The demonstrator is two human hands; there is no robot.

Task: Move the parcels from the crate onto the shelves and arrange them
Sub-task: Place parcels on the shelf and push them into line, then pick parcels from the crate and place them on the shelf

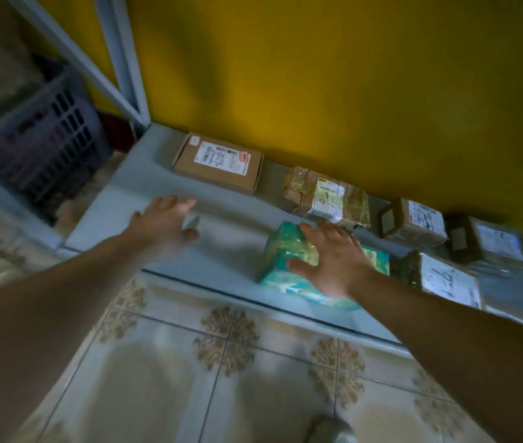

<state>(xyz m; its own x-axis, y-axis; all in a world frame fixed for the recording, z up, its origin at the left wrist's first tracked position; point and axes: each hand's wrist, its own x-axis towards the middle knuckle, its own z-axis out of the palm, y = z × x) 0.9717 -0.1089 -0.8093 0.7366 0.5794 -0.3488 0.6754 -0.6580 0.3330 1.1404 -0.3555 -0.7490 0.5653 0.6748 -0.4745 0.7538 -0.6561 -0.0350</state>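
Green parcel (285, 247) lies under the right hand (333, 262), left hand (161, 222) over shelf (231, 219), all fingers (314, 235) spread.

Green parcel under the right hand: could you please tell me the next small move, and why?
Probably push the green parcel back with the right hand, which lies flat on it. It sits near the front edge of the shelf, in front of the taped parcel; the left hand hovers open.

Dim, motion-blurred (worst at left), wide-angle bending at edges
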